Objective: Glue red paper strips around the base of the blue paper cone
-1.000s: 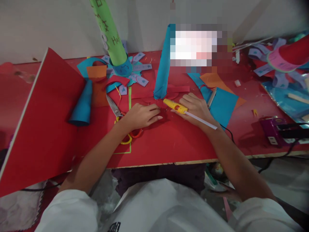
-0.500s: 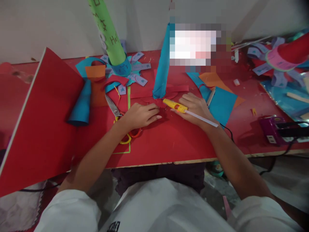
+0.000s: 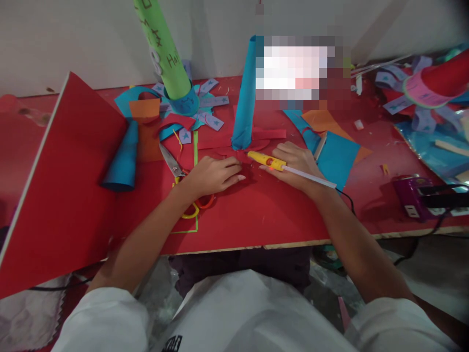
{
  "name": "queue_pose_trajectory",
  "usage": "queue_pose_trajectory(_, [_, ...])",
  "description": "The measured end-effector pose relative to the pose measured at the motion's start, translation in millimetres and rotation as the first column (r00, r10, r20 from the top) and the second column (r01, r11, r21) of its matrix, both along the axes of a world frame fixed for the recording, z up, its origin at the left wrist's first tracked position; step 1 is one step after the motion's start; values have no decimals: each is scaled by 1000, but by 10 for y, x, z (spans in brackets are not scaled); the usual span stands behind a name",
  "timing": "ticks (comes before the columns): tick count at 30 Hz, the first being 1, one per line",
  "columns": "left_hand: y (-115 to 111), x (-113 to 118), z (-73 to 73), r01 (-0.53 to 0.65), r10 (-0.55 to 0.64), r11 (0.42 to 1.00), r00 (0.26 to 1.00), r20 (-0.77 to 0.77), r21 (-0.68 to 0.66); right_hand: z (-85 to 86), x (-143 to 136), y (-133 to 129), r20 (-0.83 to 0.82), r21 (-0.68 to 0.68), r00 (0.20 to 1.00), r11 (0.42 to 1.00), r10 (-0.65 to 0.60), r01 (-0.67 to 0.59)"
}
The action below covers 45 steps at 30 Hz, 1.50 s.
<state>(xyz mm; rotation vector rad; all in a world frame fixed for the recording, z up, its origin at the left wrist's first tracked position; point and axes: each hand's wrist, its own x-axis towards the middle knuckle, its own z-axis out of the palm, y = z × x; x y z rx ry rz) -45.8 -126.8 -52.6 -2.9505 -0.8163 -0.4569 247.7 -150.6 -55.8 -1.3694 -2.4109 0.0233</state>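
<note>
My right hand [image 3: 296, 166] is wrapped round a yellow hot glue gun [image 3: 266, 160], whose nozzle points left; a white glue stick [image 3: 311, 177] sticks out of its back. The nozzle is close to the base of a tall blue paper tube [image 3: 245, 98]. Red paper strips [image 3: 269, 134] spread out from under that tube. My left hand [image 3: 216, 177] rests left of the nozzle, fingers closed at the tip of a red strip [image 3: 240, 155] that can barely be told from the red surface. Scissors [image 3: 175, 166] with yellow and red handles lie partly beneath my left wrist.
A red board [image 3: 66, 186] stands tilted at left beside a blue paper cone [image 3: 122, 161]. Behind is a green paper tube [image 3: 170, 58] with purple strips. Blue paper [image 3: 337, 156], orange scraps [image 3: 322, 122] and a purple power socket box [image 3: 410, 195] with cords lie right.
The glue gun has turned slightly and its stick end has shifted a little right and up. The blue tube's top leans slightly further left. My left hand stays put.
</note>
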Motion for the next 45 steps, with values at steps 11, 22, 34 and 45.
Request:
queue_pose_trajectory(11, [-8, 10, 14, 1, -1, 1000, 1000, 3, 18, -42, -32, 31, 31, 29, 999, 1000, -6, 5])
queue_pose_trajectory(22, [-4, 9, 16, 3, -2, 1000, 1000, -5, 27, -66, -59, 30, -5, 26, 1000, 1000, -12, 12])
queue_pose_trajectory(34, [0, 3, -9, -9, 9, 1000, 1000, -13, 25, -22, -179, 30, 46, 40, 999, 999, 10, -12])
queue_pose_trajectory(45, [6, 7, -8, 2, -3, 1000, 1000, 7, 25, -68, -61, 47, -13, 32, 1000, 999, 0, 1])
